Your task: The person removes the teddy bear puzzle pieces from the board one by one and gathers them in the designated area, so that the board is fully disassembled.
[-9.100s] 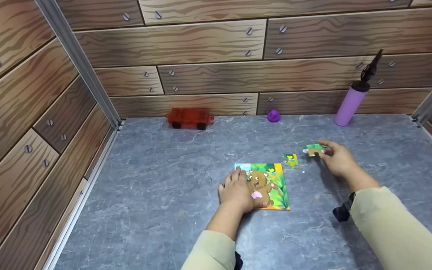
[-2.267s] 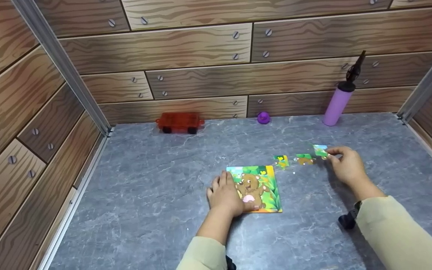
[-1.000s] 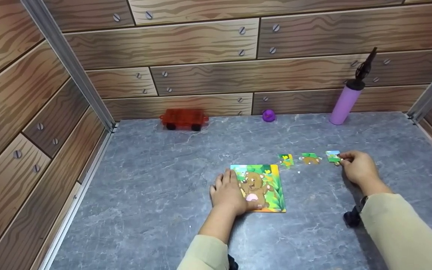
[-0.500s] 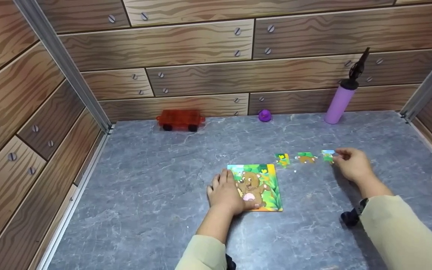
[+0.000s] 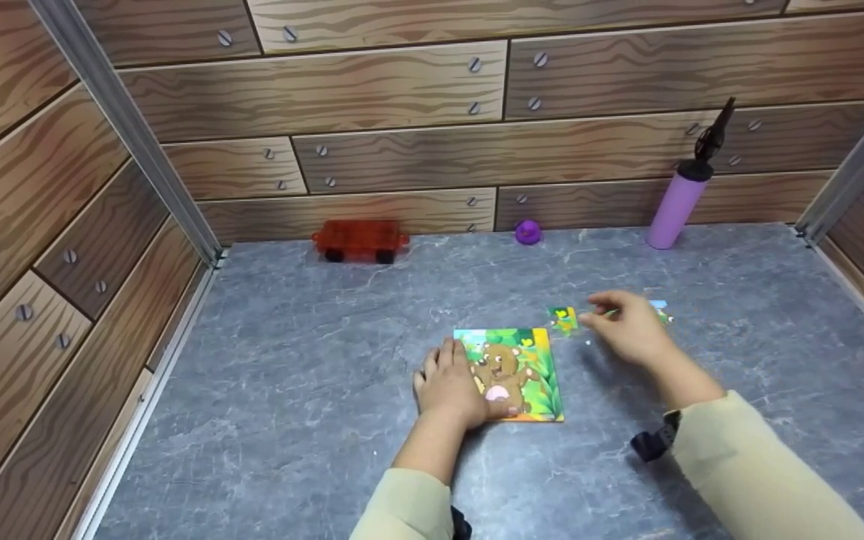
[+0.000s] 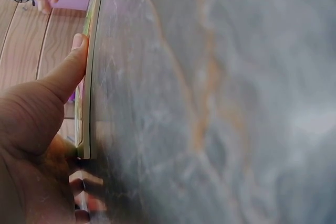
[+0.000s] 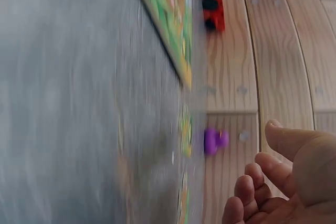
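A square jigsaw puzzle with a brown bear (image 5: 537, 375) lies on the grey table. My left hand (image 5: 451, 386) rests on its left part; the left wrist view has the thumb (image 6: 71, 69) pressing the face near the front edge. Over the row of loose pieces hovers my right hand (image 5: 634, 330), holding nothing, its fingers (image 7: 247, 187) loosely bent in the right wrist view. A yellow-and-green puzzle piece (image 5: 563, 319) lies just left of that hand. Behind the hand a blue-topped piece (image 5: 658, 306) shows partly. The hand mostly covers the middle piece.
Along the back wall stand a red toy wagon (image 5: 361, 240), a small purple rubber duck (image 5: 528, 232) and a purple hand pump (image 5: 677, 210) with a black nozzle. Wood-patterned panels (image 5: 364, 97) enclose the table's back and sides.
My right hand set down the middle piece, then the blue-topped piece to its right. It has since let go and moved left over the row. My left hand stays on the puzzle.
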Available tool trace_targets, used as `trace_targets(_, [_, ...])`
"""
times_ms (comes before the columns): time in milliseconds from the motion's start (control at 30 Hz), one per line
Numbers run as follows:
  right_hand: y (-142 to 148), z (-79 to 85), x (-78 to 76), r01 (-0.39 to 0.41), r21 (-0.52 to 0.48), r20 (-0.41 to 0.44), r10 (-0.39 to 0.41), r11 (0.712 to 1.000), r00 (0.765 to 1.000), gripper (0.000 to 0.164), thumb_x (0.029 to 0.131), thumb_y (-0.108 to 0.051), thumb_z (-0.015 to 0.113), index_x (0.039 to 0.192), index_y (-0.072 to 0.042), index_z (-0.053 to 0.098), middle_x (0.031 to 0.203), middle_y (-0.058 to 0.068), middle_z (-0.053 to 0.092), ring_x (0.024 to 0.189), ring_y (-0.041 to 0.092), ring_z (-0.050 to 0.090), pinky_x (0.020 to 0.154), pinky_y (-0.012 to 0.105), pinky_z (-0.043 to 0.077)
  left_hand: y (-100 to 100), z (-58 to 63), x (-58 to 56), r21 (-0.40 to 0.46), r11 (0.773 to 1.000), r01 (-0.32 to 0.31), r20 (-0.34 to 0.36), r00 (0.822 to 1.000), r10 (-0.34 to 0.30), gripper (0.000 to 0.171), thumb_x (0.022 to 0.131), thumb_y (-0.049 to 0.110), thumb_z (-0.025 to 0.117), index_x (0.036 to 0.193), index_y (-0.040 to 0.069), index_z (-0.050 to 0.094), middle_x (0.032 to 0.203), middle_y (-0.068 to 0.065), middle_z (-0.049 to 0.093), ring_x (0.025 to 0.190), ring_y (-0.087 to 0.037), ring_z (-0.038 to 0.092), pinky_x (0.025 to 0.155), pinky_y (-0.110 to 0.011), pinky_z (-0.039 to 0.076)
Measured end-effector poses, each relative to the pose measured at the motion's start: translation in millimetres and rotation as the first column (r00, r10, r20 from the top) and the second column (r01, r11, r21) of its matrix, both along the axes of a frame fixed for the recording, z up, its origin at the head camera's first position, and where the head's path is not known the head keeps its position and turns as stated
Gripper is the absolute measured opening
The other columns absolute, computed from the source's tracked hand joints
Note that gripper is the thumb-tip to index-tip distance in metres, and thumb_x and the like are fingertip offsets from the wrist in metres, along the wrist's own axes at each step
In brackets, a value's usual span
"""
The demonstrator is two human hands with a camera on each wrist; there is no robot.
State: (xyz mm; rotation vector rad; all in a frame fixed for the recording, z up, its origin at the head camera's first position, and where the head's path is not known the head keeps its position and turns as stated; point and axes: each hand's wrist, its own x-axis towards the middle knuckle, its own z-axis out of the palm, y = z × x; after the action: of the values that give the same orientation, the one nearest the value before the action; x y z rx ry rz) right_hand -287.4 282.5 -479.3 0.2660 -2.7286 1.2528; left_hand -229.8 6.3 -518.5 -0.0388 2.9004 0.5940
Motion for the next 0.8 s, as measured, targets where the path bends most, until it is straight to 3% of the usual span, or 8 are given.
trace_targets(233, [-33, -5.4, 9.4, -0.125, -0.007, 0.071, 0.125, 0.992, 0.990, 0.040, 0.095, -0.009, 0.078, 0.127, 0.014, 0.067, 0.101, 0.018, 0.070, 0.089, 0.027, 0.063, 0.079, 0.038, 0.052, -1, 5.5, 3.0, 0.010, 1.000, 0.006, -0.013, 1.000, -0.006, 0.140, 0.064, 0.076, 0.089, 0.167, 0.003, 0.028, 0.173, -0.012, 0.028, 0.156, -0.036, 0.026, 0.121, -0.062, 0.025])
trace_targets(433, [-53, -14.3, 18.5, -0.246, -0.016, 0.135, 0.246, 0.969, 0.960, 0.046, 0.090, -0.008, 0.082, 0.127, 0.016, 0.066, 0.100, 0.018, 0.069, 0.093, 0.028, 0.064, 0.083, 0.042, 0.055, -2, 4.9, 4.2, 0.006, 1.000, 0.008, -0.019, 1.000, -0.008, 0.140, 0.064, 0.077, 0.089, 0.166, 0.003, 0.029, 0.173, -0.013, 0.028, 0.155, -0.036, 0.027, 0.121, -0.062, 0.026])
trace_targets(600, [-60, -22.4, 23.9, -0.283, 0.033, 0.185, 0.273, 0.958, 0.944, 0.047, 0.087, -0.009, 0.085, 0.124, 0.015, 0.068, 0.104, 0.019, 0.070, 0.097, 0.030, 0.064, 0.088, 0.048, 0.056, -1, 3.8, 4.1, 0.004, 1.000, 0.010, -0.027, 1.000, -0.010, 0.138, 0.065, 0.078, 0.088, 0.166, 0.003, 0.030, 0.172, -0.013, 0.028, 0.155, -0.036, 0.028, 0.120, -0.063, 0.027])
trace_targets(800, [-63, -24.8, 28.4, -0.271, 0.104, 0.206, 0.246, 0.957, 0.947, 0.044, 0.087, -0.007, 0.086, 0.123, 0.013, 0.071, 0.109, 0.019, 0.072, 0.098, 0.029, 0.065, 0.089, 0.051, 0.056, -1, 4.8, 4.0, 0.015, 1.000, 0.009, -0.019, 1.000, -0.009, 0.137, 0.066, 0.077, 0.087, 0.166, 0.003, 0.030, 0.173, -0.013, 0.028, 0.156, -0.036, 0.027, 0.121, -0.063, 0.026])
